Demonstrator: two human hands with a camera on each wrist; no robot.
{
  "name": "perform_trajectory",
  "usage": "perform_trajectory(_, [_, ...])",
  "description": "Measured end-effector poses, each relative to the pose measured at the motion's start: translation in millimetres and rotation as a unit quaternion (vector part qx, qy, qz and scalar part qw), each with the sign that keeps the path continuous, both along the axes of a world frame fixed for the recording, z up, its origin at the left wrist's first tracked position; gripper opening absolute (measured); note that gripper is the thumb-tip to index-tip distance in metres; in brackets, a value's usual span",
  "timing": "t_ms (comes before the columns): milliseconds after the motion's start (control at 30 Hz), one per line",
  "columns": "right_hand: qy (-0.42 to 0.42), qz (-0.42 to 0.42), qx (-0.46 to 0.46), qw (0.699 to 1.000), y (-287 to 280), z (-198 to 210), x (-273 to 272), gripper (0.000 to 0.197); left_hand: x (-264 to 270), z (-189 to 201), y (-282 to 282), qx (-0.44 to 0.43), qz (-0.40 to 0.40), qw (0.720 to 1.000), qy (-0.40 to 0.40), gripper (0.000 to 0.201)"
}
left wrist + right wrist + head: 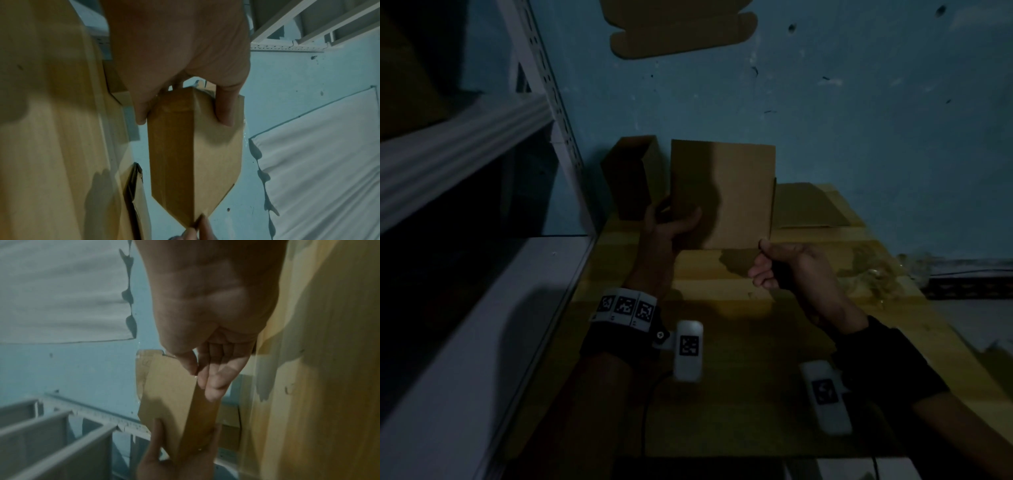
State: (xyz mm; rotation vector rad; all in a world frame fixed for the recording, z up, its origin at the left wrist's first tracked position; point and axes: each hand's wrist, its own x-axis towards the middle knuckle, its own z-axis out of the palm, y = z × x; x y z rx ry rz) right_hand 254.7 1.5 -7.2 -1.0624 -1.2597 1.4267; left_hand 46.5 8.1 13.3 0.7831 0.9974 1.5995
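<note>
While the dim head view gives only one broad brown face of the cardboard box (722, 195), both brighter wrist views add a narrow side panel meeting it at a creased edge, so it reads as a slim, matte, rectangular carton. At the left stands a pale metal rack (465, 154) with slotted uprights. Beside it, at the far-left corner of the wooden table (739, 411), an open-topped carton (630, 178) stands upright. Next comes the left hand (671, 222), gripping the box's lower left corner, thumb on the near face and fingers curled round the back. The box is held upright in the air over the far half of the table. The right hand (784, 263) pinches its lower right corner between thumb and forefinger. Behind, flattened cardboard (811, 205) lies along the far edge, and crumpled clear plastic (876, 274) sits at the right edge. Only the wrist views show a white rumpled cloth (318, 162) against the blue wall (287, 97).
</note>
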Motion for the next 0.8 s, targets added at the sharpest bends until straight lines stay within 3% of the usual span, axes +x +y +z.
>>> perform_trajectory(167, [-0.083,-0.040,0.038,0.995,-2.3,-1.8,-0.7,0.059,0.5,-1.6,-0.6,0.001,-0.013,0.999,0.040,0.088])
perform_trajectory(433, [-0.002,-0.037,-0.016,0.999,0.5,0.6,-0.6,0.040,-0.7,0.1,-2.3,0.006,-0.014,0.999,0.052,0.084])
perform_trajectory(567, [-0.017,-0.032,-0.034,0.999,1.9,0.8,2.5,0.038,-1.5,-1.8,-2.7,0.003,-0.018,0.997,0.074,0.077])
perform_trajectory(667, [-0.063,-0.080,0.045,0.994,2.8,-7.1,5.0,0.035,-2.8,0.0,-3.4,-0.005,-0.017,0.997,0.079,0.089])
perform_trajectory(733, [-0.121,-0.139,0.137,0.973,4.6,-11.7,6.6,0.024,-4.7,0.2,-2.3,-0.015,-0.016,0.997,0.076,0.082])
perform_trajectory(800, [-0.122,-0.157,0.170,0.965,7.6,-14.0,8.2,0.015,-6.0,-0.2,-0.8,-0.022,-0.019,0.997,0.071,0.072])
